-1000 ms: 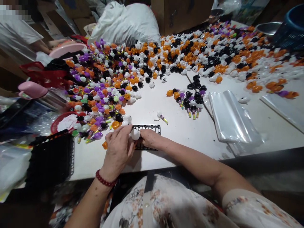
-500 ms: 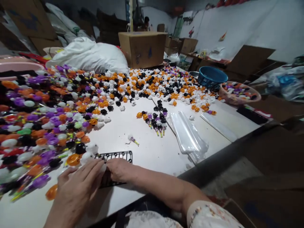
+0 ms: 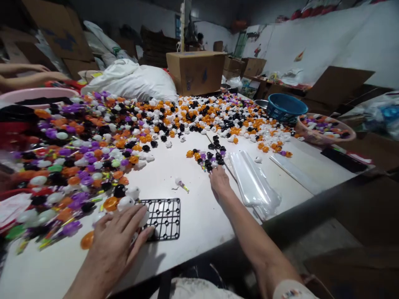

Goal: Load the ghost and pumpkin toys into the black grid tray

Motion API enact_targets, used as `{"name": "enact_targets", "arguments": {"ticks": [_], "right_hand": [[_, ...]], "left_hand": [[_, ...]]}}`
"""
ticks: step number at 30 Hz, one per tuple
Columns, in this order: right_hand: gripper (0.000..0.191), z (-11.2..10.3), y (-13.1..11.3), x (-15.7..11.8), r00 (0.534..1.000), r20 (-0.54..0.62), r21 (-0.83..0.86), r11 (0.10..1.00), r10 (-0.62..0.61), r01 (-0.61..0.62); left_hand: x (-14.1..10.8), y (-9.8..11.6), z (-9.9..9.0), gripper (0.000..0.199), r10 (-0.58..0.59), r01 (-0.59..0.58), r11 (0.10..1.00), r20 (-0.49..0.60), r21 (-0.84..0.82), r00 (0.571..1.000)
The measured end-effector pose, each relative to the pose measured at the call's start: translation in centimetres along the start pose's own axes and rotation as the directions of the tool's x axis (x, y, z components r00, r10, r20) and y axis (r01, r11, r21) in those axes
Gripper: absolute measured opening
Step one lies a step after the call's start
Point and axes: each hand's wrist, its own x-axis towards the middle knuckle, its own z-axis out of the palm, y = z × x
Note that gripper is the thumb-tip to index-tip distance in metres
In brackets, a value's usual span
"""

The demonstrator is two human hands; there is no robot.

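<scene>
My left hand [image 3: 120, 236] lies over the left end of a black plastic grid [image 3: 168, 220], fingers stretched forward and thumb apart. White rounded pieces show under and between its fingers; how firmly it touches them is hidden. My right hand [image 3: 220, 181] reaches to a small cluster of toy heads [image 3: 209, 158], black, orange, white and purple, some on clear tubes with yellow ends. Its fingertips are bent down into the cluster's near side, and whether they grip a piece is hidden. Between the hands lies a single white-headed toy tube [image 3: 182, 184].
A wide heap of toy heads [image 3: 174, 116] covers the table's back and left. Clear plastic bags [image 3: 252, 178] lie right of the cluster. Behind stand a white sack [image 3: 131, 81], a cardboard box [image 3: 196, 74], a blue basket [image 3: 286, 106] and a pink basket [image 3: 326, 133]. Another person's arms [image 3: 34, 77] reach in at left.
My right hand has left the grid and moved forward and right to the small cluster, uncovering the grid. My left hand stays at the grid. Another person's arms have appeared at left.
</scene>
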Motion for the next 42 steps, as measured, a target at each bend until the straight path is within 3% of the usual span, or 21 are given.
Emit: {"name": "enact_targets", "arguments": {"ticks": [4,6,9,11,13,17,21,25,31,35,38,40,42], "right_hand": [[0.022,-0.8,-1.4,-1.9,0.997,-0.071,0.063,0.998,0.016,-0.012],[0.018,-2.0,-3.0,-3.1,0.991,-0.111,0.221,0.97,-0.074,0.097],[0.014,-4.1,-6.3,-4.9,0.935,-0.128,0.552,0.76,-0.331,0.344],[0.012,-5.0,-9.0,-5.8,0.885,-0.11,0.688,0.607,-0.453,0.397],[0.01,-5.0,-11.6,-6.1,0.847,-0.088,0.736,0.539,-0.524,0.41],[0.011,-4.2,-15.2,-5.3,0.793,-0.047,0.712,0.536,-0.607,0.453],[0.017,-4.8,-17.4,-4.8,0.724,0.104,0.699,0.568,-0.682,0.435],[0.019,-5.8,-18.7,-5.1,0.659,0.139,0.766,0.502,-0.74,0.402],[0.02,-5.0,-19.4,-6.2,0.71,0.254,0.755,0.594,-0.657,0.279],[0.022,-4.5,-19.9,-6.8,0.674,0.226,0.82,0.511,-0.704,0.259],[0.026,-4.3,-19.5,-6.5,0.663,0.231,0.83,0.5,-0.712,0.248],[0.027,-4.3,-18.0,-6.0,0.705,0.196,0.821,0.507,-0.681,0.261],[0.028,-4.1,-15.2,-5.0,0.811,0.179,0.78,0.583,-0.557,0.228]], "left_hand": [[0.1,0.1,-1.2,0.034,-0.124,0.123,0.992,-0.009,-0.019,0.992],[0.1,-0.3,-1.7,0.034,-0.179,0.179,0.983,0.001,-0.031,0.984],[0.1,-0.9,-2.0,0.035,-0.174,0.18,0.98,0.076,-0.079,0.982],[0.2,-1.2,-1.9,0.036,-0.145,0.159,0.98,0.122,-0.116,0.982],[0.3,-1.5,-1.8,0.037,-0.125,0.146,0.979,0.144,-0.144,0.982],[0.4,-1.7,-1.4,0.041,-0.106,0.135,0.976,0.164,-0.172,0.981],[0.1,-1.7,-1.3,0.047,-0.098,0.134,0.974,0.189,-0.184,0.977],[0.1,-1.7,-1.2,0.054,-0.101,0.139,0.976,0.218,-0.167,0.971],[0.2,-1.8,-1.0,0.058,-0.06,0.098,0.987,0.27,-0.127,0.961],[-0.2,-2.8,-0.3,0.054,-0.024,0.048,0.993,0.224,-0.105,0.974],[-0.4,-3.7,0.6,0.054,0.045,-0.031,0.996,0.169,-0.085,0.985],[-0.6,-4.1,1.1,0.053,0.084,-0.076,0.995,0.129,-0.062,0.988],[-0.7,-4.3,1.3,0.05,0.102,-0.098,0.994,0.096,-0.042,0.99]]}}
